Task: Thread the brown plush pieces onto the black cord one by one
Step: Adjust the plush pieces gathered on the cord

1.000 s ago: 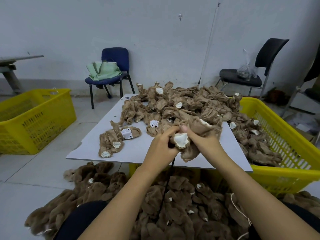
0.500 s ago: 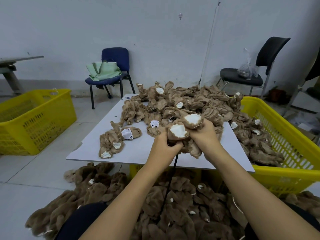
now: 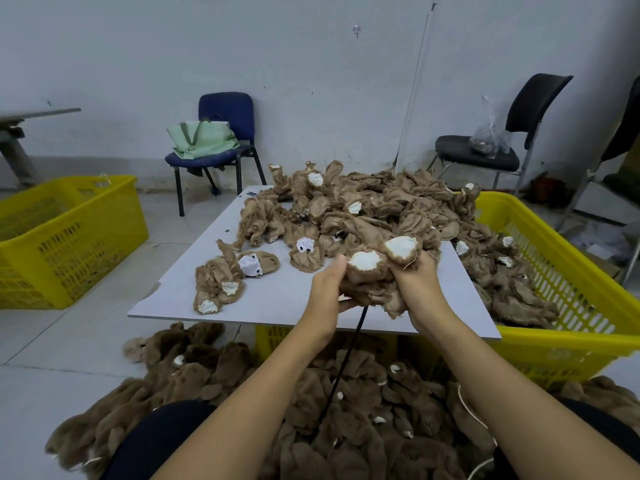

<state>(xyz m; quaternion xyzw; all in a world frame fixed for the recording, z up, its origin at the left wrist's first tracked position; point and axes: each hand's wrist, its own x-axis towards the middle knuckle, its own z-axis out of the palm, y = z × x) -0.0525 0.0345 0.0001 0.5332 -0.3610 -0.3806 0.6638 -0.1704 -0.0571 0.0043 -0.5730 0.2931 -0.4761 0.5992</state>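
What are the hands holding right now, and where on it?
Both hands grip one brown plush piece: left hand its left side, right hand its right.

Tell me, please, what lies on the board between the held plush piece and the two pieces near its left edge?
In the head view, only bare grey board lies between the held piece and those two pieces.

Both forearms reach forward, left hand (image 3: 327,289) and right hand (image 3: 420,282) close together, fingers curled.

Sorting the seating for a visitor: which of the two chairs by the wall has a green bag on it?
The blue chair on the left holds the green bag; the black chair on the right holds only a clear plastic bag.
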